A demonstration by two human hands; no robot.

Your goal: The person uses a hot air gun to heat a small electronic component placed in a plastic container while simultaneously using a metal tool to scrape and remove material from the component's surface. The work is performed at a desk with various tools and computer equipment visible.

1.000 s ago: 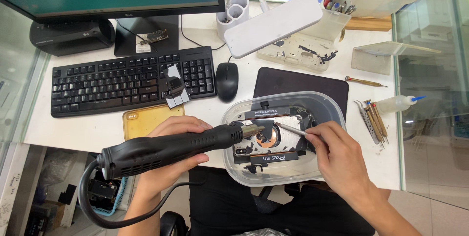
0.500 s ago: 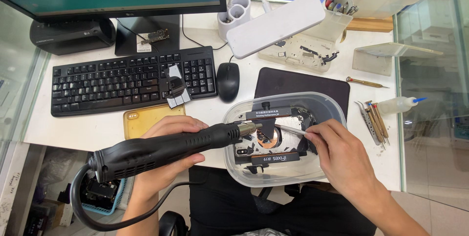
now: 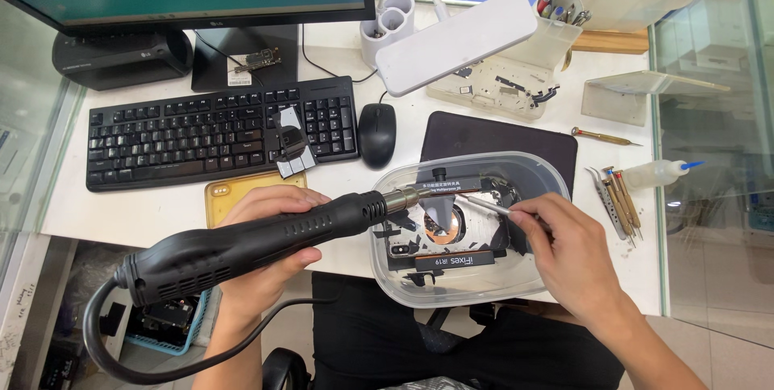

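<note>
White desk surface carries the whole setup, crowded with repair gear below a monitor. At the near edge the left hand is curled fully around the ribbed black grip of a hot-air gun, whose metal nozzle points into a clear oval plastic tub; a thick black cord loops down off the desk edge. The right hand is pinched shut on slim metal tweezers, tips reaching in beside the nozzle over a phone part clamped in a black holding jig that sits inside the tub. The likely trouble is heat: the nozzle sits close to the thin plastic wall, which could soften or warp, and hot air near the fingers could sting; a slip of the smooth tweezer tips could scratch or flick the small part, and the hanging cord could tug the gun. Farther out lie a matte dark mat, a black keyboard, a glossy mouse, and screwdrivers.
</note>
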